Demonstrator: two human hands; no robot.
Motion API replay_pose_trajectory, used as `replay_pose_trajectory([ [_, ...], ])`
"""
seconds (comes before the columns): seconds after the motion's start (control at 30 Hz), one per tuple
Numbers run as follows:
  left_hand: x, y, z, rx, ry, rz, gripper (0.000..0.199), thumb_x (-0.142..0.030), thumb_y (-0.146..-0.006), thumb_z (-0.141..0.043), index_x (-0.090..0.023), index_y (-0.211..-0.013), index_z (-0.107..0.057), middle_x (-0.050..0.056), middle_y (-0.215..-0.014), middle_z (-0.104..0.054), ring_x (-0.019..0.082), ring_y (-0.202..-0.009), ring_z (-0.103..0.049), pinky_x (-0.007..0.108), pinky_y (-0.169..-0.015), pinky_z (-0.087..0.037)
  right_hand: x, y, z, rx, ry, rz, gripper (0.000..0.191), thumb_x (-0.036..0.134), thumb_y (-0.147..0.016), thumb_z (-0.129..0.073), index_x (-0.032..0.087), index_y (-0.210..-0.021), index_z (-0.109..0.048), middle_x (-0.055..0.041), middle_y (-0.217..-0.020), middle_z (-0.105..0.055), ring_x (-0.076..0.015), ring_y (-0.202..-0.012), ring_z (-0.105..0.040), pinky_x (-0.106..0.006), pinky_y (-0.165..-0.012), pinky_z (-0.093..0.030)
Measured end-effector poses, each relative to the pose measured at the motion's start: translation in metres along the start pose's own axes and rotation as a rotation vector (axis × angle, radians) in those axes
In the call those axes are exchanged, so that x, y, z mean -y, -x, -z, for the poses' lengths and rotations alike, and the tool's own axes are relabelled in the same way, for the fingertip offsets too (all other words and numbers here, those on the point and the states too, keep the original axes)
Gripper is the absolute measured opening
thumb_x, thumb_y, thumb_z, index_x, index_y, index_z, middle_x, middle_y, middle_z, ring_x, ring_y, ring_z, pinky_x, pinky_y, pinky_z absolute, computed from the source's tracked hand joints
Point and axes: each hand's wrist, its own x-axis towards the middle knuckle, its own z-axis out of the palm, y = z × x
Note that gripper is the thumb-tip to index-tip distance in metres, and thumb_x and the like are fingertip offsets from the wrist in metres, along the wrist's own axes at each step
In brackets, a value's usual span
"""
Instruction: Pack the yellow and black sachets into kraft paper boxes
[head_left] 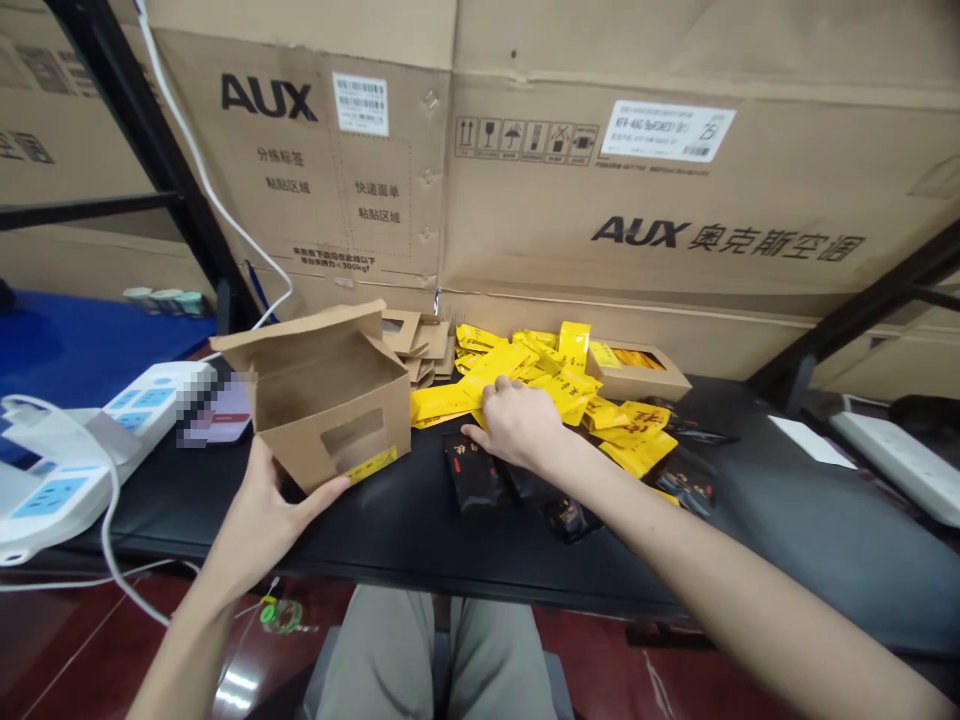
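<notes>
My left hand [279, 510] grips the lower left corner of an open cardboard box [296, 450], its thumb along the bottom front edge. The box stands tilted with its flap up, and has a window and a yellow label on the front. My right hand [521, 425] is closed over yellow packets [495, 370] in a loose pile, its fingertips curled out of sight on them. Below that hand lie black packets [474, 475], partly covered by the forearm. Behind the pile sits a filled windowed box [634, 370] with yellow packets inside.
Folded cardboard pieces [429, 345] lie behind the open box. A white power strip [142, 410] with cables is at the left, another power strip [892, 465] at the right. Large AUX cartons [525, 230] stand behind the black table [420, 545]. Black metal struts slant at both sides.
</notes>
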Motion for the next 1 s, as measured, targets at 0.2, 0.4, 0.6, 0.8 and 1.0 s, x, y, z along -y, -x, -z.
replay_pose_trajectory([
  [0.2,0.004,0.001,-0.003,0.049,0.153,0.110,0.082,-0.050,-0.069,-0.088,-0.024,-0.138,-0.051,0.013,-0.144,-0.067,0.034,-0.136,-0.064,0.053,-0.117,-0.051,0.011,-0.010,0.004,0.048,0.104,0.001,0.034,0.021,-0.098,-0.053,0.004,-0.118,-0.075,-0.0247,-0.117,-0.073,-0.0329,-0.108,-0.075,-0.038,-0.087,-0.059],
  [0.4,0.005,0.002,0.001,0.098,0.149,0.123,0.081,-0.049,-0.071,-0.088,-0.024,-0.138,-0.051,0.013,-0.142,-0.068,0.035,-0.136,-0.065,0.054,-0.116,-0.051,-0.002,0.002,0.028,-0.042,0.190,0.017,0.044,0.000,-0.093,-0.038,0.004,-0.120,-0.072,-0.0251,-0.118,-0.072,-0.0340,-0.115,-0.072,-0.039,-0.081,-0.058],
  [0.6,0.004,0.005,-0.003,0.163,0.125,0.090,0.069,-0.049,-0.074,-0.086,-0.025,-0.129,-0.052,0.010,-0.132,-0.072,0.032,-0.126,-0.071,0.050,-0.108,-0.058,-0.050,0.036,0.097,-0.323,0.147,0.009,0.032,0.033,-0.104,-0.048,0.017,-0.114,-0.074,-0.0128,-0.097,-0.078,-0.0246,-0.082,-0.073,-0.034,-0.069,-0.050],
  [0.8,-0.007,0.004,-0.015,0.205,0.137,0.028,0.067,-0.048,-0.074,-0.086,-0.025,-0.128,-0.052,0.010,-0.133,-0.072,0.032,-0.126,-0.071,0.047,-0.105,-0.060,-0.044,0.079,0.146,-0.800,-0.143,0.144,0.048,0.061,-0.101,-0.042,0.032,-0.108,-0.079,-0.0027,-0.081,-0.077,-0.0165,-0.068,-0.066,-0.034,-0.070,-0.047],
  [1.0,-0.005,0.003,-0.020,0.225,0.162,0.016,0.067,-0.049,-0.073,-0.087,-0.024,-0.126,-0.054,0.010,-0.130,-0.074,0.033,-0.123,-0.072,0.048,-0.104,-0.060,0.019,0.073,0.160,-0.582,0.182,0.230,0.037,0.044,-0.103,-0.042,0.035,-0.119,-0.074,0.0014,-0.096,-0.077,-0.0200,-0.084,-0.071,-0.033,-0.071,-0.050],
])
